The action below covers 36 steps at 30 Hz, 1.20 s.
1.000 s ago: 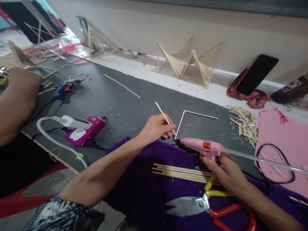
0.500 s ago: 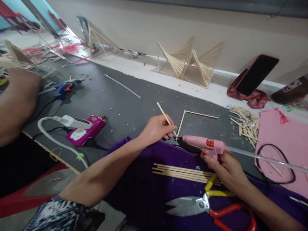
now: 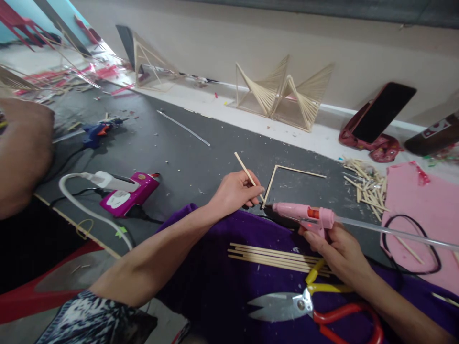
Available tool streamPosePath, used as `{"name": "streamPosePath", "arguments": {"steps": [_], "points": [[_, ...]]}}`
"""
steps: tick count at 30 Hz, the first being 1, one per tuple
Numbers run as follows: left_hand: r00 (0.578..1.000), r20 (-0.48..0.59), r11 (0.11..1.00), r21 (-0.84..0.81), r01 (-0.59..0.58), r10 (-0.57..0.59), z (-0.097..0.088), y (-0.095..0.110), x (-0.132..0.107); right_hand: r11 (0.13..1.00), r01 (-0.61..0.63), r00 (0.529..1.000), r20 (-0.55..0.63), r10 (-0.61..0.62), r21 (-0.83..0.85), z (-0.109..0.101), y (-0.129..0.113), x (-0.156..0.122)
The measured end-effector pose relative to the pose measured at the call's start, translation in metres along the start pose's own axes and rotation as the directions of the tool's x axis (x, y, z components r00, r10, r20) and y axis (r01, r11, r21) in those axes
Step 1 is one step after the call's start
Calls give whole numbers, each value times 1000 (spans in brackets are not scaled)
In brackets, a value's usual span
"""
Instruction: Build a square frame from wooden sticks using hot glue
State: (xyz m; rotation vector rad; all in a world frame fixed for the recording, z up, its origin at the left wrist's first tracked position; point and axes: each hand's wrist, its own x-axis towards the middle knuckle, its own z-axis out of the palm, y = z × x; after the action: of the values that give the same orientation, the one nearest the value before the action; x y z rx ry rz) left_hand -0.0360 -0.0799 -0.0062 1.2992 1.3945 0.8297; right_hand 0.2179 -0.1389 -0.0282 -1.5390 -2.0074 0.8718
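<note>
Between the fingers of my left hand is a thin wooden stick, tilted, its lower end at the near corner of an L-shaped stick frame lying on the dark table. My right hand grips a pink hot glue gun with a clear glue stick in its back. The gun's nozzle points left at that same corner; whether it touches the sticks I cannot tell. Closer to me, several loose sticks and scissors with yellow and red handles lie on purple cloth.
Two twisted stick models stand by the wall. A phone leans on a stand at right, above cut stick pieces and a pink sheet. At left are a magenta power strip, a blue glue gun and another person's arm.
The other person's arm at left has shifted slightly left and down. My hands, the stick and the pink glue gun hold nearly the same position.
</note>
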Motion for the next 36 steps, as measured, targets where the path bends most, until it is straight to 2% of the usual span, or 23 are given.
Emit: {"name": "streamPosePath", "arguments": {"steps": [6,14,27,31,36], "points": [[1000,0,1000,6,6,-6,0,1,0,999,-31,998,-59,32,10,0,1,-1],[1000,-3,1000,20,9,-9,1,2,-1,999,-26,999,36,25,30,-1,3,-1],[1000,-2,1000,15,-2,2,0,3,-3,989,-106,994,-20,109,103,1,-2,1],[1000,9,1000,25,-12,12,0,3,-3,969,-142,990,5,143,202,-1,-6,1],[1000,1,1000,28,2,-2,0,5,-4,965,-114,992,85,96,235,-1,-3,1]]}}
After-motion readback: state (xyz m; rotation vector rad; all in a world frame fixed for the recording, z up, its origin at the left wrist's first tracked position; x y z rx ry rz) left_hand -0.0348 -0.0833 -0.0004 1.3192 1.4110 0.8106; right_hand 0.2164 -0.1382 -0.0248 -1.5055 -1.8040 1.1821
